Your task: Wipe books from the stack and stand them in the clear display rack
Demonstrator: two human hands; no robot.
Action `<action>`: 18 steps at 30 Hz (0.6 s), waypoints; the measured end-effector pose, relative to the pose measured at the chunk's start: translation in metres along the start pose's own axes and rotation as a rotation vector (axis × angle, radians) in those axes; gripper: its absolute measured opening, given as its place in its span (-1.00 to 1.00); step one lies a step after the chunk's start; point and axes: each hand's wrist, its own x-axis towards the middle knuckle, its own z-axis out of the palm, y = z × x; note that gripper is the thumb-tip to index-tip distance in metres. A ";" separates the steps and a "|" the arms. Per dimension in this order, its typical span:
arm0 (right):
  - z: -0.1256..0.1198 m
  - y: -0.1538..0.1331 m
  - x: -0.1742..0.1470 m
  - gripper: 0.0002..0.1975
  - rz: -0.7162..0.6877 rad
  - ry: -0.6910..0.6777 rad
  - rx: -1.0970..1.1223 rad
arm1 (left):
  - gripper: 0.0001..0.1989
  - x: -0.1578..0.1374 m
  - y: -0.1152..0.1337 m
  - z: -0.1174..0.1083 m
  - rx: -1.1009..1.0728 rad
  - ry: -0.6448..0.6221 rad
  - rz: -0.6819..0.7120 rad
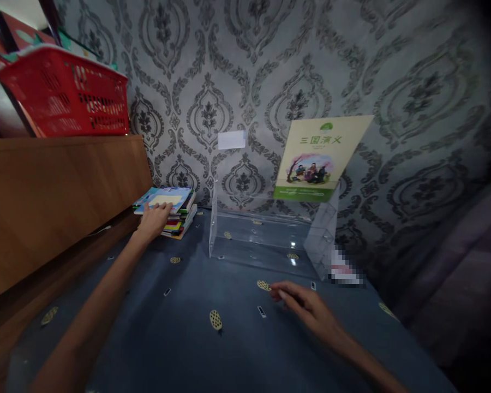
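At the left of the table, my left hand (154,218) rests with its fingers laid over the light blue top book (167,195) of a stack of books (175,225). My right hand (305,305) hovers over or rests on the dark blue tablecloth; its fingers and thumb are curled together, and nothing shows in them. Ahead of it is a clear plastic rack (262,262). A cream and green book (325,155) with Chinese characters and a picture of seated figures leans upright at the rack's right side. Where its lower edge rests is hard to tell.
A white label (231,140) shows above the rack, against patterned wallpaper (207,109). On the left, a red plastic basket (65,93) sits on a wooden cabinet (57,185). A blurred pixelated patch (344,268) lies right of the rack. The tablecloth (180,333) bears pineapple prints.
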 end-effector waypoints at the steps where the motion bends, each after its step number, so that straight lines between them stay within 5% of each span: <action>1: 0.003 -0.002 0.001 -0.42 0.013 -0.010 0.024 | -0.54 -0.001 0.001 -0.001 -0.007 0.009 0.000; 8: 0.035 -0.020 0.036 -0.40 0.015 -0.067 0.282 | -0.60 -0.019 0.017 -0.017 0.020 0.027 -0.006; 18: 0.126 -0.085 0.150 -0.64 0.263 -0.280 0.987 | -0.57 -0.061 0.044 -0.026 0.036 0.104 -0.008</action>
